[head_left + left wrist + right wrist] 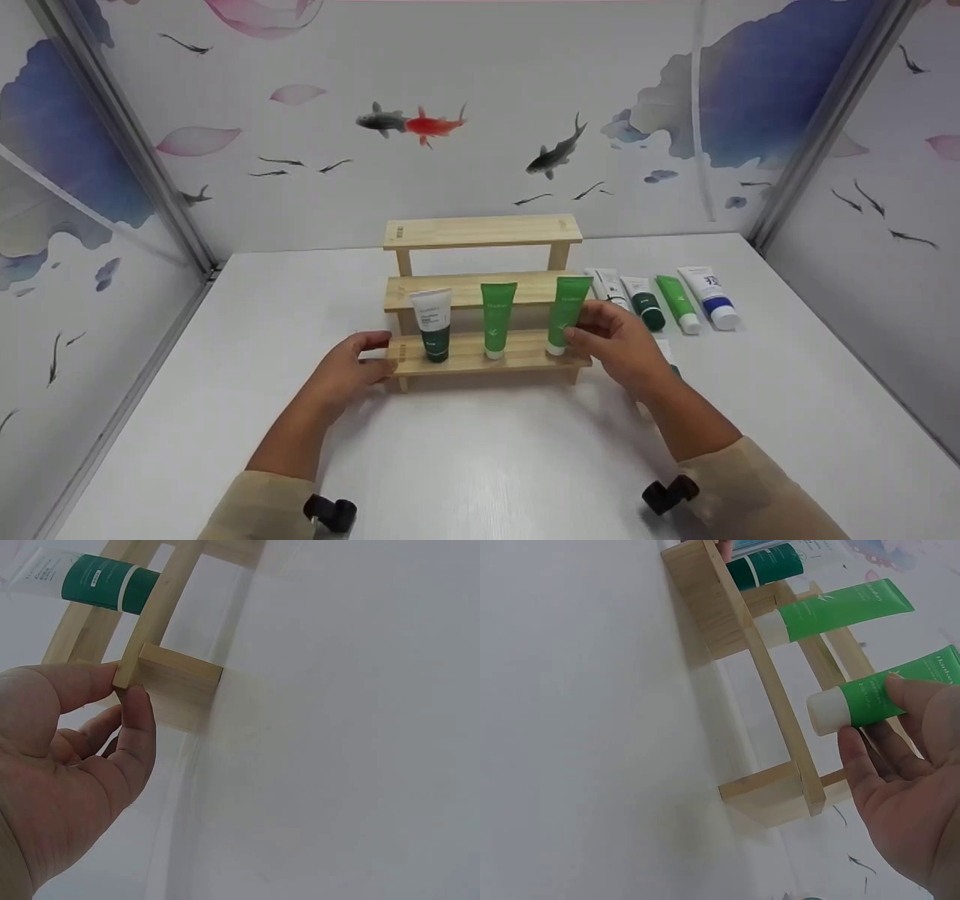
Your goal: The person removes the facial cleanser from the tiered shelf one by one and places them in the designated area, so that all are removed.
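Observation:
A three-tier wooden rack (480,293) stands on the white table. My left hand (358,369) pinches the left end of its lowest shelf (154,622) between thumb and finger. My right hand (619,341) grips a green tube (568,311), white cap (829,711) downward, at the right end of that shelf; whether the cap touches the wood I cannot tell. Upright on the same shelf are a white and dark-green tube (433,324) at the left and another green tube (496,319) in the middle.
Right of the rack lie several tubes: a white one with black print (609,287), a white and dark-green one (645,304), a green one (678,303) and a white and blue one (710,297). My right hand partly covers another tube (665,351). Printed panels enclose the table.

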`<action>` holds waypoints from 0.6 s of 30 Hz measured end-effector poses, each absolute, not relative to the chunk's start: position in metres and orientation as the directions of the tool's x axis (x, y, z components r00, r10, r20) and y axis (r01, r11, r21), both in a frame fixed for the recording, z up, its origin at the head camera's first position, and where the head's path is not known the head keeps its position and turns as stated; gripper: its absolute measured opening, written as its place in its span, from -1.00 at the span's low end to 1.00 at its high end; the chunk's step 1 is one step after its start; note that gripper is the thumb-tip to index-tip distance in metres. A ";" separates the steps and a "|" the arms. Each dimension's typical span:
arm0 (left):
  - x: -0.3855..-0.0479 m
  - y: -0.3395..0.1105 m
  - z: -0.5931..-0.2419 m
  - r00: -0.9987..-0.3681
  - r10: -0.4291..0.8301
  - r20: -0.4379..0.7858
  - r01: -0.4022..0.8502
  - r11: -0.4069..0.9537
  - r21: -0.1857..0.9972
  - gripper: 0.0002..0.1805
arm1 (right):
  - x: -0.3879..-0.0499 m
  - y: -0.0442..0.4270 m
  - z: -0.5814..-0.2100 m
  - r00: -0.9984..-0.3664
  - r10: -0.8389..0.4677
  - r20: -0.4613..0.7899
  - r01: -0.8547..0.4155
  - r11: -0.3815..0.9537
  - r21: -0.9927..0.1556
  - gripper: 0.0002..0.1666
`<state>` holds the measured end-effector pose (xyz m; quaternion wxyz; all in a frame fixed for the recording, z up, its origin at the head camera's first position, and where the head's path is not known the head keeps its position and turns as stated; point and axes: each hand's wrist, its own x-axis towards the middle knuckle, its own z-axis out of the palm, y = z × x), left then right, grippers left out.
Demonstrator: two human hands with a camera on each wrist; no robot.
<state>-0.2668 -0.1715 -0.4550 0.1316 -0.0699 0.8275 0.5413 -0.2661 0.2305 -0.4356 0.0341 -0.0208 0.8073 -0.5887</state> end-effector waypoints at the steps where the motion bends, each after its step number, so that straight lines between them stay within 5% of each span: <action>1: -0.266 -0.172 -0.455 -0.956 0.027 -0.292 -0.257 0.404 0.878 -0.36 | -0.266 0.232 -0.435 -0.997 -0.072 -0.033 0.009 0.311 -0.950 -0.47; 18: -0.266 -0.172 -0.456 -0.963 0.018 -0.269 -0.239 0.404 0.883 -0.37 | -0.263 0.282 -0.432 -0.999 -0.036 -0.028 0.015 0.321 -0.947 -0.28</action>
